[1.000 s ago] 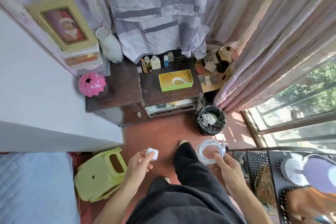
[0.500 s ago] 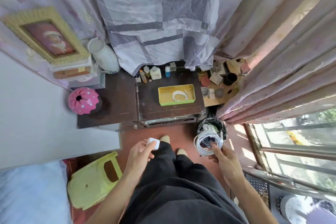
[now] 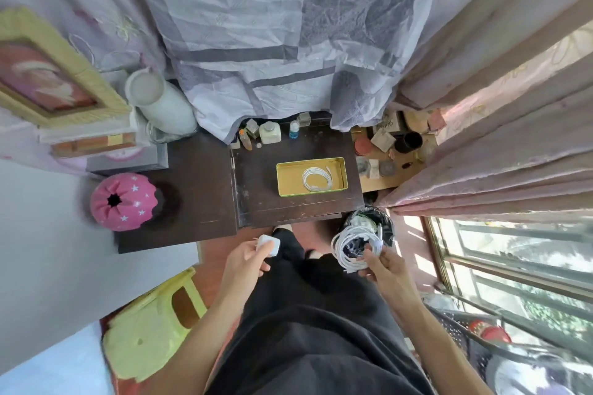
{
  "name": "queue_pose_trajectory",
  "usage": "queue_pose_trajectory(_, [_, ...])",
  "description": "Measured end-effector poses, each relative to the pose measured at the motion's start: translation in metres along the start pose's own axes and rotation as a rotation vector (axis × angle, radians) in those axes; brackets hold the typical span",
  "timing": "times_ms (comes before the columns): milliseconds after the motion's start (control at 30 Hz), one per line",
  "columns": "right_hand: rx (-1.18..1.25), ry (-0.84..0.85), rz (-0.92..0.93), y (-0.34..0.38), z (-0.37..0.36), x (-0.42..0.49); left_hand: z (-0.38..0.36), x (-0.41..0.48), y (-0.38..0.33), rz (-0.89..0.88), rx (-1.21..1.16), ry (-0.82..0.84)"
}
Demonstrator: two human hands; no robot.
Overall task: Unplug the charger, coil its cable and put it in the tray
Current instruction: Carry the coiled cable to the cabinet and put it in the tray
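Observation:
My left hand [image 3: 245, 261] holds a small white charger block [image 3: 268, 244] just below the front edge of the dark wooden cabinet [image 3: 298, 208]. A coil of white cable [image 3: 348, 248] is pinched in my right hand [image 3: 385, 266], above the black bin. The yellow-green tray [image 3: 282, 184] sits on the cabinet top, a little beyond both hands. Another coiled white cable [image 3: 317, 179] lies inside it.
A black waste bin [image 3: 386, 228] stands on the floor right of the cabinet. Small bottles [image 3: 270, 132] line the cabinet's back edge. A pink star-dotted ball [image 3: 123, 201] rests at the left, a yellow-green stool [image 3: 150, 327] stands lower left, and curtains and a window fill the right.
I have stepped closer to the cabinet, so the tray now lies near my hands. Both hands keep hold of the charger block and the coiled cable.

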State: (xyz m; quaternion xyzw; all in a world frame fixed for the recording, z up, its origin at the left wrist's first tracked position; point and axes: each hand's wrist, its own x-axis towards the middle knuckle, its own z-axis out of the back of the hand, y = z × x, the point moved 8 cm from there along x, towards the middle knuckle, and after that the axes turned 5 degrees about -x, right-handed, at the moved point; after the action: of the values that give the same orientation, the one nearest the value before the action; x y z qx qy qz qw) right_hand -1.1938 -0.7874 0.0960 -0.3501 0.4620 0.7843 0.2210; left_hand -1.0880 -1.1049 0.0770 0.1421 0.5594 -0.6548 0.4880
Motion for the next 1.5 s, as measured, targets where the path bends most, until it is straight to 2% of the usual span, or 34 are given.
queue_pose_trajectory(233, [0.039, -0.019, -0.106, 0.026, -0.029, 0.053, -0.015, 0.04, -0.032, -0.003, -0.045, 0.022])
queue_pose_trajectory(500, [0.091, -0.071, -0.264, 0.04, -0.067, 0.187, -0.048, 0.095, -0.013, 0.066, -0.111, -0.032])
queue_pose_trajectory(700, [-0.1, -0.072, -0.232, 0.039, -0.103, 0.282, -0.066, 0.102, 0.039, 0.134, -0.195, -0.045])
queue_pose_trajectory(867, [-0.241, -0.071, -0.21, 0.031, -0.122, 0.327, -0.079, 0.106, 0.049, 0.186, -0.231, -0.027])
queue_pose_trajectory(1200, [-0.419, -0.078, -0.233, 0.021, -0.127, 0.354, -0.097, 0.149, 0.029, 0.154, -0.202, -0.069])
queue_pose_trajectory(1500, [-0.758, -0.118, -0.151, 0.029, -0.13, 0.359, -0.106, 0.166, 0.014, 0.131, -0.155, -0.092])
